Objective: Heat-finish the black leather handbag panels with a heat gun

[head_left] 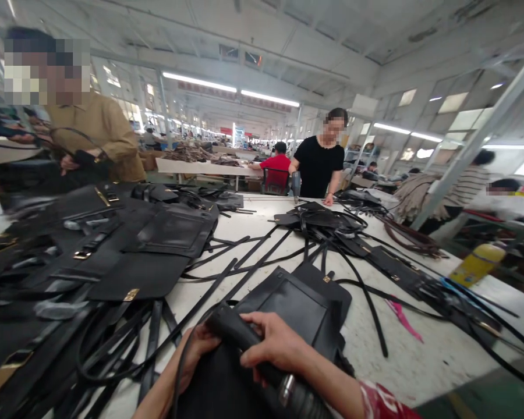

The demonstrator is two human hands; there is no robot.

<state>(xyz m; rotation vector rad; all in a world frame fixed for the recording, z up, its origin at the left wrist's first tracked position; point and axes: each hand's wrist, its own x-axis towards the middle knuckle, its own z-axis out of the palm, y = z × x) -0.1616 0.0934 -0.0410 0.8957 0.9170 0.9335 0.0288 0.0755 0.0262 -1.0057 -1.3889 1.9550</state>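
Observation:
At the bottom centre my right hand point(277, 343) is wrapped round a black handheld tool point(231, 329) with a metal fitting at its lower end. My left hand point(197, 352) is closed at the tool's upper end, fingers pressed on black material; exactly what it pinches is hidden. Beneath both hands lies a black leather bag piece point(227, 384). Just beyond them a black bag point(288, 302) with a stitched pocket panel and a small gold clasp rests on the white table point(402, 378).
Black bags point(152, 273) with straps and gold buckles are heaped at left. More black straps and bags point(323, 221) lie across the table. A yellow bottle point(478, 265) and pink strip point(404, 320) are at right. A person in black point(318, 163) stands opposite, another at left.

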